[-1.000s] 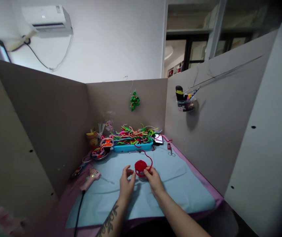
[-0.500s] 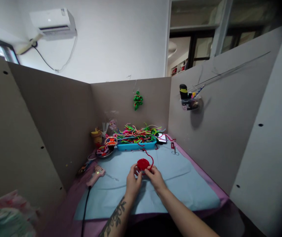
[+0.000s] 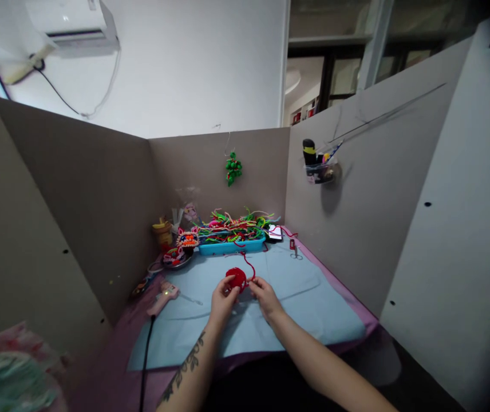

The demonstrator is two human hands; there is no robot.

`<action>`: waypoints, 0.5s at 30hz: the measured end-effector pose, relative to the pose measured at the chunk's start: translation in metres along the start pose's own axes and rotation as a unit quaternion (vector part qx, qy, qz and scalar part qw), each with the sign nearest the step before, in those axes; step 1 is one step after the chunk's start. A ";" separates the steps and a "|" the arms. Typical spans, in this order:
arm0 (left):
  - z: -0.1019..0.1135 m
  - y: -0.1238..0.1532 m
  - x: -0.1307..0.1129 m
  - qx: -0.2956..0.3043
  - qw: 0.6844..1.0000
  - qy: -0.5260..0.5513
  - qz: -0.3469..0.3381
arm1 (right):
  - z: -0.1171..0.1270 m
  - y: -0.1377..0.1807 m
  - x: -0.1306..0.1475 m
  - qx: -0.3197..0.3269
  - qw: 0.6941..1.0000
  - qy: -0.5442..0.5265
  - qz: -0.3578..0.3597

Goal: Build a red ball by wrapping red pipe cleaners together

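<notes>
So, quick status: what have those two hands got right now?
Left hand gripping the red coil. Right hand pinching its loose red strand. Glue gun lies apart, to the left; nothing between.

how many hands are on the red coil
2: the left hand grips the red coil's near left edge, and the right hand pinches its trailing red strand at the right side.

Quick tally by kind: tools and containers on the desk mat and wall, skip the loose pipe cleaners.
Pink glue gun: 1
Small scissors: 1
Blue plastic tray: 1
Round metal dish: 1
Clear wall-mounted cup: 1
Red coiled disc, pinched by left hand and right hand: 1
Total: 6
</notes>
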State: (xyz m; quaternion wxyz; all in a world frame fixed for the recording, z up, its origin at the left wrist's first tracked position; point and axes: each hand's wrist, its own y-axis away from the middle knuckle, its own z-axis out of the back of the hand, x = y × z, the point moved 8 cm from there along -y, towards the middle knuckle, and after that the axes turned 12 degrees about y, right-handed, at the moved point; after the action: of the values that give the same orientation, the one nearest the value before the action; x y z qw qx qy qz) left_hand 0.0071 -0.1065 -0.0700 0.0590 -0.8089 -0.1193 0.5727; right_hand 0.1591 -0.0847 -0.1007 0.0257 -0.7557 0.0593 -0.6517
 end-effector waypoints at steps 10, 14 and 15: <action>0.000 0.001 -0.007 0.015 0.994 -0.084 -0.066 | -0.003 0.001 0.005 0.019 0.998 -0.058 -0.013; -0.001 0.004 -0.008 0.016 0.993 -0.096 -0.064 | -0.006 0.002 0.006 0.031 0.997 -0.072 -0.013; -0.001 0.004 -0.008 0.015 0.995 -0.083 -0.056 | -0.007 0.003 0.006 0.033 0.997 -0.074 -0.013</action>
State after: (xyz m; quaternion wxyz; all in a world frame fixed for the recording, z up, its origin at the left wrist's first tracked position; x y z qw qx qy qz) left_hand 0.0066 -0.1126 -0.0636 0.0930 -0.7499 -0.1598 0.6352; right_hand 0.1532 -0.0877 -0.0945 0.0459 -0.8016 0.0258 -0.5955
